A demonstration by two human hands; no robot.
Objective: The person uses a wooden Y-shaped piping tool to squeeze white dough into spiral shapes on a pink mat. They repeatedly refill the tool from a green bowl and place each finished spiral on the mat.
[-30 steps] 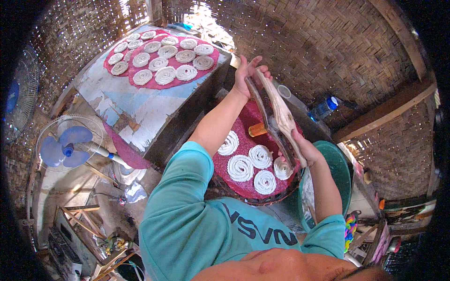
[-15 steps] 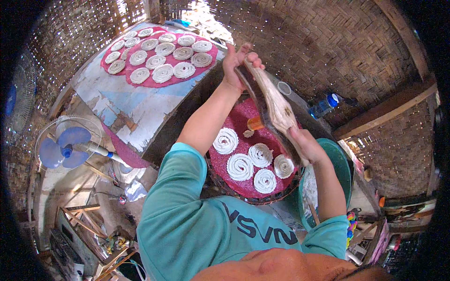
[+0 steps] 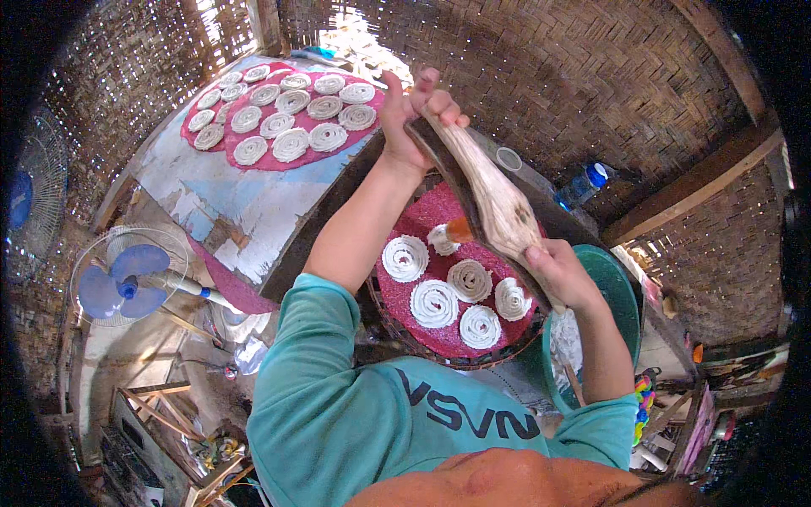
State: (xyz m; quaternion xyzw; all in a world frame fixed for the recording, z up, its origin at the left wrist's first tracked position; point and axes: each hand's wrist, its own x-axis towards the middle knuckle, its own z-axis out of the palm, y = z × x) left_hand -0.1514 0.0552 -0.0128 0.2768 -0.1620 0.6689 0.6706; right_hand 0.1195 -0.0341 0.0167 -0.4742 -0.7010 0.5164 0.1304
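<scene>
Over the round woven tray (image 3: 397, 325) with the red cloth, the person holds a long wooden press (image 3: 486, 198) slanted from 12 o'clock down to 4 o'clock. The left hand (image 3: 411, 114) is wrapped tight around the far end of it, fingers closed on the wood. The right hand (image 3: 562, 275) is clamped on the near end, thumb on top. A small orange nozzle (image 3: 459, 230) pokes out under the middle of the press, right above a half-made white coil (image 3: 441, 239) at the tray's 12 o'clock.

Five finished noodle coils (image 3: 435, 302) already sit on the cloth, spread from 9 to 3 o'clock, near each other but not touching. A second red mat full of coils (image 3: 291, 118) lies on the painted table at 11 o'clock, well apart. A green basin (image 3: 621, 283) sits just beside the tray at 3 o'clock, and a blue fan (image 3: 127, 279) stands off at 9 o'clock.

If you ask me, doing this bit well means keeping even squeeze from both ends, nozzle close over the cloth, and circling steadily so the strand lands beside the last loop, not on the neighbouring coil.
</scene>
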